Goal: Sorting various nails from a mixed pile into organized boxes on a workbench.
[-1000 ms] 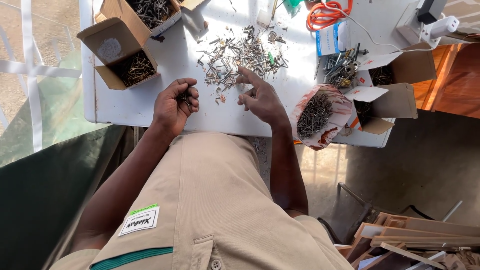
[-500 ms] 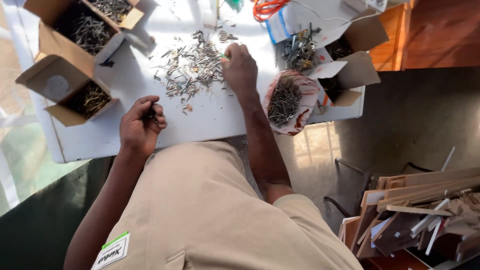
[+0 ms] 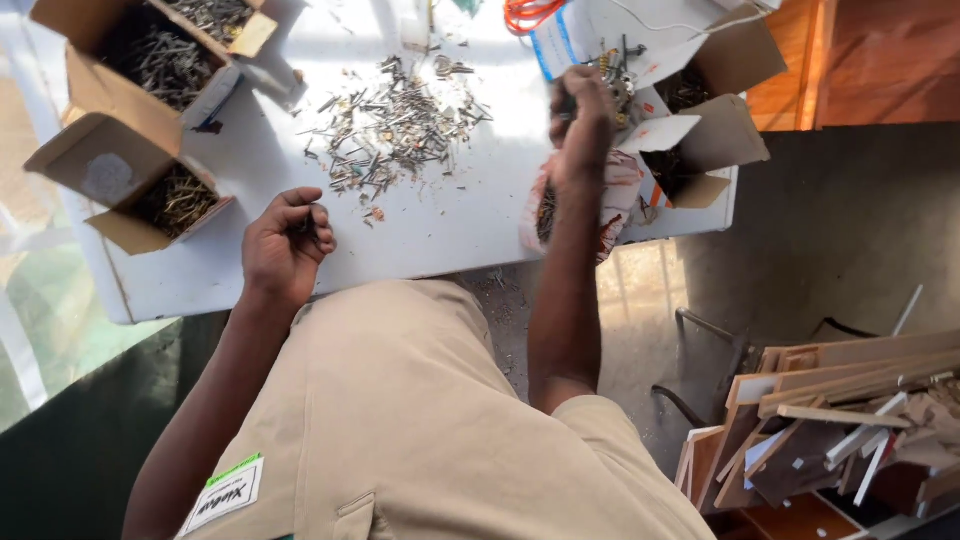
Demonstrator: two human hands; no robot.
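Nails and screws: the loose pile lies scattered on the white worktop, between your two hands, so either hand can pick from it.
Far-left boxes: two open cardboard boxes sit at the left edge with dark fasteners inside; a third box stands nearer you, flaps folded out, likely to keep its mouth clear.
Left hand: your left hand rests on the worktop just below the pile, fingers curled inward and pressed together around what look like a few thin metal pieces; how many you hold is too small to tell.
Middle: the pile thins toward its near edge, with stray bits just beside your left knuckles.
Right hand: your right hand is raised over the right side of the worktop, fingers closed in a loose fist; it is blurred, so you cannot tell what it pinches.
Bag: a patterned bag holding dark fasteners sits under your right wrist at the worktop's near edge.
Right boxes: more open cardboard boxes stand just beyond it.
Floor right: wooden offcuts are stacked well apart from the worktop.
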